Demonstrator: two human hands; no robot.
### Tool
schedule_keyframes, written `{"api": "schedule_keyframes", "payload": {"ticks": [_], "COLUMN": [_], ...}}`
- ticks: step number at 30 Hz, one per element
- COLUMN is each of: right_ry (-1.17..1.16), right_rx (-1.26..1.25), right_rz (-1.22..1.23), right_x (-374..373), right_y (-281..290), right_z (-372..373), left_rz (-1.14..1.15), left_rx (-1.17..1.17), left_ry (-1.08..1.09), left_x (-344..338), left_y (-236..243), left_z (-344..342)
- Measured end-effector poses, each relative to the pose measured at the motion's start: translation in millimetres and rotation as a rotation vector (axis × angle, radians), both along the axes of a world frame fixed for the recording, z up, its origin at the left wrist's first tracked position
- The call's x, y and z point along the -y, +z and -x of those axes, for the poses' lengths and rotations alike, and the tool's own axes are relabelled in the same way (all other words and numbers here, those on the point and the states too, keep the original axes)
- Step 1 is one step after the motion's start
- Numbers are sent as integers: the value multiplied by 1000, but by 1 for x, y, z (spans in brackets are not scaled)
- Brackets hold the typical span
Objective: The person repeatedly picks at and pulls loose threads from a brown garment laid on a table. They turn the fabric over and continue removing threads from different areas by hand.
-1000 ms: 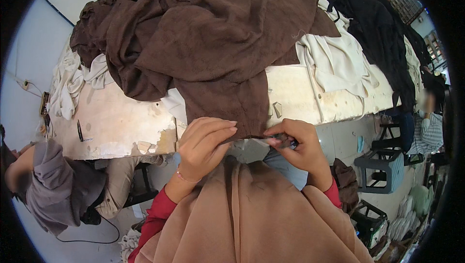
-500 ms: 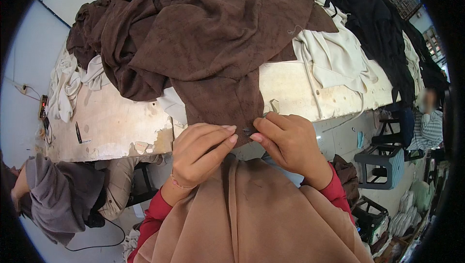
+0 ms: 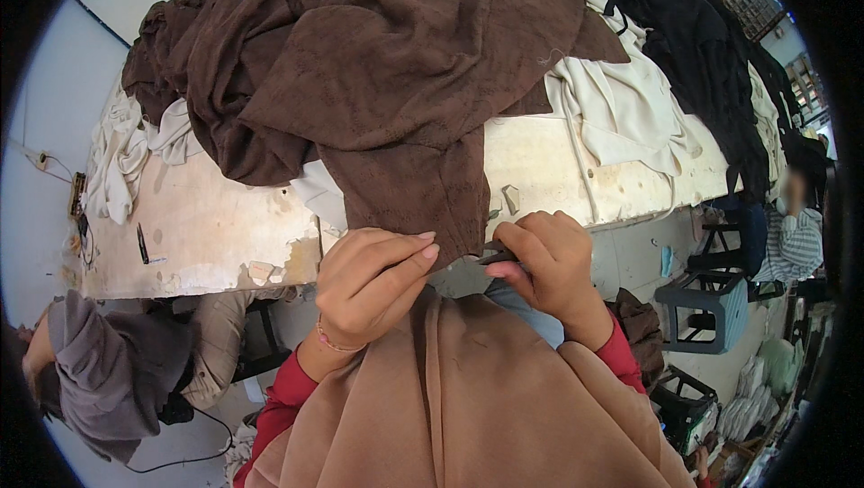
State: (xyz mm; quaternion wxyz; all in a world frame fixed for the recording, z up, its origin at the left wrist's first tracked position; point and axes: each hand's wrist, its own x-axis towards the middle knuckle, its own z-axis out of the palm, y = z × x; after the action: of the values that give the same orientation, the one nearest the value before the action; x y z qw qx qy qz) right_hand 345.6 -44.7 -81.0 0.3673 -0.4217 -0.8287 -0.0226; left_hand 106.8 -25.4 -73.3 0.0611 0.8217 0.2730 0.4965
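A dark brown garment point(image 3: 409, 191) hangs over the near edge of the table, one narrow end pulled toward me. My left hand point(image 3: 373, 277) pinches the left side of that end between thumb and fingertips. My right hand point(image 3: 549, 263) is closed round small dark thread snips point(image 3: 494, 253), mostly hidden in the palm. Their tips point left, just beside the garment's right lower corner. I cannot tell whether the blades touch the cloth.
The worn wooden table point(image 3: 207, 218) carries a white cloth point(image 3: 621, 110), black garments point(image 3: 688, 65) and a pen point(image 3: 142, 243). A person in grey point(image 3: 126, 362) sits at the left, another in stripes point(image 3: 796, 245) at the far right. A grey-blue stool point(image 3: 706, 308) stands right.
My right hand has moved slightly right, off the garment's lower edge, and more of the snips shows. My left hand stays nearly in place, still pinching the cloth.
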Motion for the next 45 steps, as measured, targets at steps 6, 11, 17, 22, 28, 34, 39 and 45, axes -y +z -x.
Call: {"api": "schedule_keyframes", "payload": {"ticks": [6, 11, 17, 22, 28, 34, 39, 45], "right_ry": [4, -7, 47, 108, 789, 99, 300, 185], "right_rx": [61, 72, -77, -321, -587, -402, -604, -606], "right_rz": [-108, -134, -56, 178, 309, 241, 510, 617], "right_x": [-1, 0, -5, -3, -15, -11, -22, -26], "right_y": [-1, -2, 0, 4, -7, -9, -2, -3], "right_z": [8, 11, 9, 12, 0, 6, -11, -7], "left_rz": [-3, 16, 32, 46, 62, 71, 614, 1117], "left_rx": [7, 10, 21, 30, 39, 37, 26, 408], "left_ry": [-7, -5, -12, -18, -7, -31, -174, -372], "left_x": [0, 1, 1, 0, 0, -5, -2, 4], "left_y": [1, 2, 1, -1, -4, 1, 7, -1], "left_z": [-3, -3, -2, -2, -2, -2, 6, 3]}}
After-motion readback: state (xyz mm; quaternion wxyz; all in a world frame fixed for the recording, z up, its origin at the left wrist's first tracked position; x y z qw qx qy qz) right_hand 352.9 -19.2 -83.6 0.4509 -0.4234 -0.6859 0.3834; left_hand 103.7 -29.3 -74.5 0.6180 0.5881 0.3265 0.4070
